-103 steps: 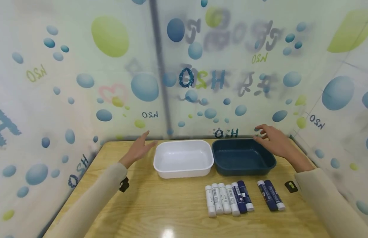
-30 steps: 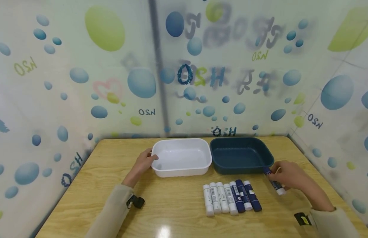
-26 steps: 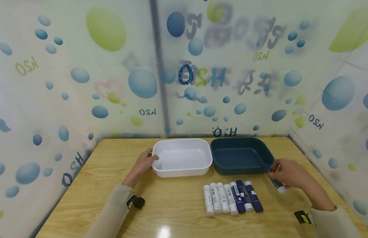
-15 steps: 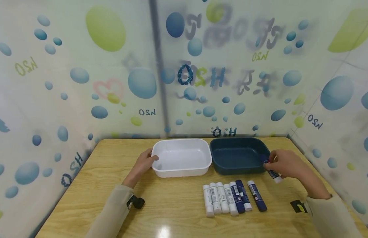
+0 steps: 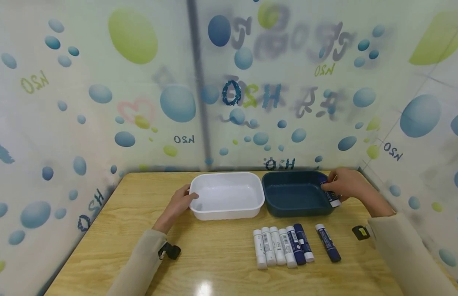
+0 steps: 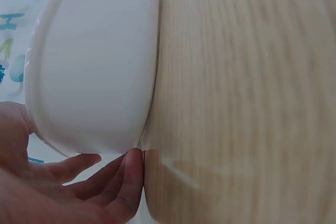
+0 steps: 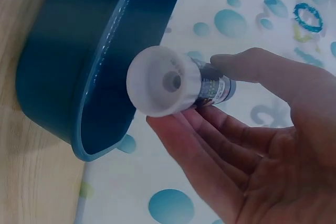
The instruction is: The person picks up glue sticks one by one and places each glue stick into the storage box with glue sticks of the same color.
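My right hand (image 5: pixel 347 184) pinches a navy glue stick (image 5: pixel 332 197) with a white end over the right end of the dark blue tray (image 5: pixel 297 211). In the right wrist view, the stick's hollow white end (image 7: pixel 157 82) faces the camera, beside the tray's rim. My left hand (image 5: pixel 175 205) holds the left end of the white tray (image 5: pixel 226 214). Its thumb lies over the rim, and its fingers bend against the outer wall in the left wrist view. Both trays look bare inside in the head view.
Several glue sticks lie side by side in front of the trays, white ones (image 5: pixel 276 246) on the left and navy ones (image 5: pixel 304 242) on the right. Another navy glue stick (image 5: pixel 328 243) lies apart, further right. Patterned curtains (image 5: pixel 229 135) surround the wooden table (image 5: pixel 214 255).
My right hand has taken a navy glue stick and lifted it to the dark tray. The separate navy stick has shifted rightward, away from the row. My left hand has taken hold of the white tray.
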`<state>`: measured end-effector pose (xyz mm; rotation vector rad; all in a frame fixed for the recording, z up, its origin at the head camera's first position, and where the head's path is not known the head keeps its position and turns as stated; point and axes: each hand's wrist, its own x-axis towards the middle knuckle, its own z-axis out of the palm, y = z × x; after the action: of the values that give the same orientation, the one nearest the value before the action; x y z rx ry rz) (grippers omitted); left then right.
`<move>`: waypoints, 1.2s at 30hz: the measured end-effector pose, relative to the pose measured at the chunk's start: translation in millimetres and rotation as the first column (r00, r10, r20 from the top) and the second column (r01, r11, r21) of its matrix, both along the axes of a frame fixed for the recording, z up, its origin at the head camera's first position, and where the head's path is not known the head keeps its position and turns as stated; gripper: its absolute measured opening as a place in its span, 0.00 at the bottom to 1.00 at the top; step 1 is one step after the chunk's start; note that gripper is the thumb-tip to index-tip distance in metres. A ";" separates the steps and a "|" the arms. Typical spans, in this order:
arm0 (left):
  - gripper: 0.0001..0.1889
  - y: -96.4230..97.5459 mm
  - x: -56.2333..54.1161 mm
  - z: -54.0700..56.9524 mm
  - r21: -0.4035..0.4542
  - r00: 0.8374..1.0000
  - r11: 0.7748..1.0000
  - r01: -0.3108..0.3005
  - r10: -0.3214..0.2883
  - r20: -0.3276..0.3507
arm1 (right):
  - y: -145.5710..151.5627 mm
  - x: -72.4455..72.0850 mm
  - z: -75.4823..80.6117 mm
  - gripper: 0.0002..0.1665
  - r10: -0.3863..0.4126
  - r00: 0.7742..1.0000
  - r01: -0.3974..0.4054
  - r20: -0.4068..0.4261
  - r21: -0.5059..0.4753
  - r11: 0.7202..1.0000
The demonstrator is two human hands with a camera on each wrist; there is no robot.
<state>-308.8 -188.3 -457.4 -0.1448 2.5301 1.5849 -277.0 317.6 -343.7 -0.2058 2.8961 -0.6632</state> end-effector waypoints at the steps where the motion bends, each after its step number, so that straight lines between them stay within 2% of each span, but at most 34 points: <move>1: 0.32 0.3 -0.1 0.2 -0.001 1.000 1.000 -0.001 0.001 0.001 | -0.2 -4.0 0.6 0.25 0.001 1.000 -0.001 0.015 -0.011 1.000; 6: 0.32 1.0 -1.4 -0.1 -0.009 1.000 1.000 -0.009 0.009 0.016 | 0.2 -26.3 0.1 0.24 -0.006 0.999 0.009 0.050 -0.054 0.999; 15: 0.32 0.5 -3.6 -1.2 -0.033 1.000 0.999 0.003 -0.003 0.004 | 1.7 -56.3 -7.6 0.35 -0.024 0.995 0.028 0.098 -0.037 0.999; 28: 0.33 -1.7 -2.4 -1.3 -0.042 1.000 0.999 0.007 -0.007 0.001 | 3.8 -79.4 -20.2 0.31 0.000 0.975 0.006 0.222 -0.028 1.000; 36: 0.32 -2.1 -2.5 -1.1 -0.040 1.000 0.999 0.006 -0.005 0.007 | 0.8 -92.6 -24.7 0.26 0.029 0.973 -0.035 0.231 0.023 0.999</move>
<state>-311.3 -190.3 -458.6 -0.1475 2.5554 1.5303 -369.6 318.4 -368.4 -0.1598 2.6719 -0.5986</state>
